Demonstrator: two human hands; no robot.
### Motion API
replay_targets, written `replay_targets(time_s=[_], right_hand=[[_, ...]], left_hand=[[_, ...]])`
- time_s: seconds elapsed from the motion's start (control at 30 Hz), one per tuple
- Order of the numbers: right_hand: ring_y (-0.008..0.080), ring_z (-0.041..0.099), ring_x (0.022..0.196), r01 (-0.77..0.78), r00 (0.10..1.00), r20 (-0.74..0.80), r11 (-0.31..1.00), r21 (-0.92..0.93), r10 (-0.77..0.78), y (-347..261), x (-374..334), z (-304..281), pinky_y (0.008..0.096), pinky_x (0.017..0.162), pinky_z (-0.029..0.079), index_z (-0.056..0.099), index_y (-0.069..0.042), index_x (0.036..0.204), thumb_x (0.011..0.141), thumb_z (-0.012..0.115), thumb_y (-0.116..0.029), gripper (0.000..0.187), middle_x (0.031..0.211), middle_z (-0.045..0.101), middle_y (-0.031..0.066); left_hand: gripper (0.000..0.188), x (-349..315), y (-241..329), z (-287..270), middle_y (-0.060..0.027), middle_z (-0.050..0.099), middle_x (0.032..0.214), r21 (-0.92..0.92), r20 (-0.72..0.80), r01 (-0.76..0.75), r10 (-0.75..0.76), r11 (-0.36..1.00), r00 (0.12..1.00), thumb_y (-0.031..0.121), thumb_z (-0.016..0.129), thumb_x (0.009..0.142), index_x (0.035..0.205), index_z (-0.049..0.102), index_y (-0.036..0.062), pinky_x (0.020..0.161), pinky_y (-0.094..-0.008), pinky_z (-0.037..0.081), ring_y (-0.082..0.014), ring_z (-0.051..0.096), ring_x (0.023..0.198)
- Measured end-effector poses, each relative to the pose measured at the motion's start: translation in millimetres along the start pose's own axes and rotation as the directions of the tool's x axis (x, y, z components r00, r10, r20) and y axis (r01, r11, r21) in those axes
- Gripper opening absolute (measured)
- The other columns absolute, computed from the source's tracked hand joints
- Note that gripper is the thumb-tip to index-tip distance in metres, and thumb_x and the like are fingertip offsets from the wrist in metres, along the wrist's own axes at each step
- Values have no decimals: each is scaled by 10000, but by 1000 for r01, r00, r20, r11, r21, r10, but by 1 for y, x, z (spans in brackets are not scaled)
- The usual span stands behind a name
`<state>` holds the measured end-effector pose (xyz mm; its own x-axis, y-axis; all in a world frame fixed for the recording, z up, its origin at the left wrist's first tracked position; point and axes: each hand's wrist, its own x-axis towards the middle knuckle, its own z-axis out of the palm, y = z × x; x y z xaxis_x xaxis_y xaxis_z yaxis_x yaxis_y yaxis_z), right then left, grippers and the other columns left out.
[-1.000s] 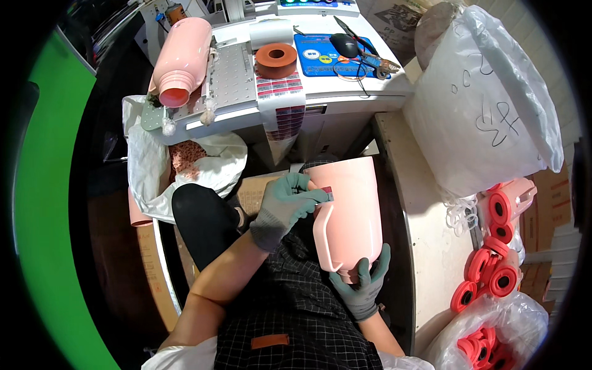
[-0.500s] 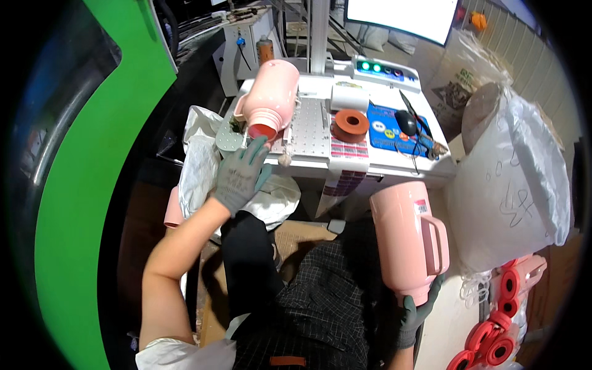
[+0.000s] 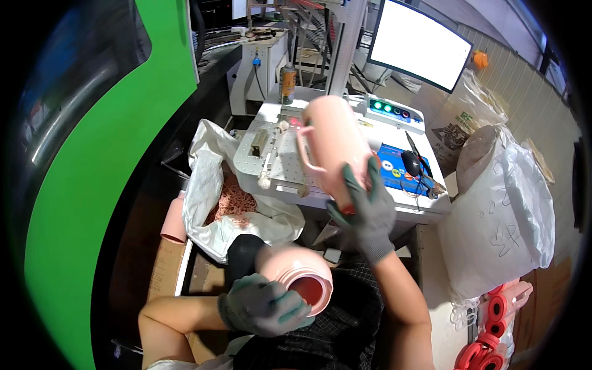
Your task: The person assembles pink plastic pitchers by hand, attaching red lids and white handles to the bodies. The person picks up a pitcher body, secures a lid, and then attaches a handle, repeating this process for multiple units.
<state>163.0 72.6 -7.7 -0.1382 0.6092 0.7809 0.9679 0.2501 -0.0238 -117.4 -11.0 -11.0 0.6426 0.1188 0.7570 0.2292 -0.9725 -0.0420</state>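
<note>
One handled pink jug [image 3: 336, 132] tilts at the white tabletop [image 3: 268, 117] in our right hand [image 3: 370, 209], whose fingers wrap round its narrow lower end. Over our dark apron [image 3: 351, 308], our left hand [image 3: 265, 305] holds a second pink jug [image 3: 299, 259], fingers curled beside its open mouth. Beyond it, to our left, a white sack [image 3: 197, 197] holds pink shavings [image 3: 234, 200].

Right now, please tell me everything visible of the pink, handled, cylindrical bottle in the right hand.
The pale pink, glossy, cylindrical bottle looks like plastic. It leans, narrow end toward the person, gripped there by the right hand in a grey-green glove. Its loop handle faces left. It overlaps the white dotted plate in view; whether they touch, I cannot tell.
</note>
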Motion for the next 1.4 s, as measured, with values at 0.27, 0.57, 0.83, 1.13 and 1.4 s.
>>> replay_targets(time_s=[0.27, 0.57, 0.83, 1.13, 1.4], right_hand=[[270, 693, 897, 181, 949, 294, 961, -209, -115, -52, 91, 143, 455, 693, 571, 528, -304, 1474, 750, 842, -304, 789, 1564, 446, 208], [301, 696, 853, 197, 887, 460, 935, -296, -42, -63, 95, 170, 483, 686, 575, 367, -322, 1611, 760, 844, -432, 981, 1589, 390, 243], [377, 671, 1070, 51, 978, 201, 998, 40, -58, -52, 65, 85, 510, 896, 529, 505, -209, 1533, 841, 769, -469, 785, 1554, 452, 220], [194, 668, 1117, -843, 385, 823, -204, 498, 418, 13, -176, -40, 371, 1031, 510, 642, 61, 1345, 1071, 608, -355, 499, 1218, 731, 157], [121, 689, 979, -869, 477, 856, -35, 493, 197, -20, -216, -130, 298, 892, 567, 733, 20, 1198, 948, 815, -257, 382, 1077, 771, 57]], left_hand=[[192, -31, 15, 24, 2, 668, 880, -268, 127, 274, -248, 924, 960, 229, 821, 694, 880, 771, 232, 536, -337, 515, -199, 654, 734], [207, -32, 19, 28, 3, 633, 832, -317, 71, 286, -278, 904, 958, 223, 824, 676, 877, 779, 240, 548, -342, 506, -204, 638, 708], [223, -33, 15, 19, -7, 644, 818, -285, 17, 333, -342, 899, 939, 246, 908, 680, 770, 720, 167, 576, -397, 468, -233, 629, 677], [181, -99, 32, 44, -97, 715, 984, -783, -77, 512, -872, 353, 483, 197, 603, 979, 1062, 673, 51, 840, -408, 541, -243, 686, 892], [361, -110, 53, 78, -182, 528, 1416, -548, -27, 819, -982, 170, 185, 8, 568, 978, 1335, 528, -22, 1155, -428, 393, -313, 534, 1309]])
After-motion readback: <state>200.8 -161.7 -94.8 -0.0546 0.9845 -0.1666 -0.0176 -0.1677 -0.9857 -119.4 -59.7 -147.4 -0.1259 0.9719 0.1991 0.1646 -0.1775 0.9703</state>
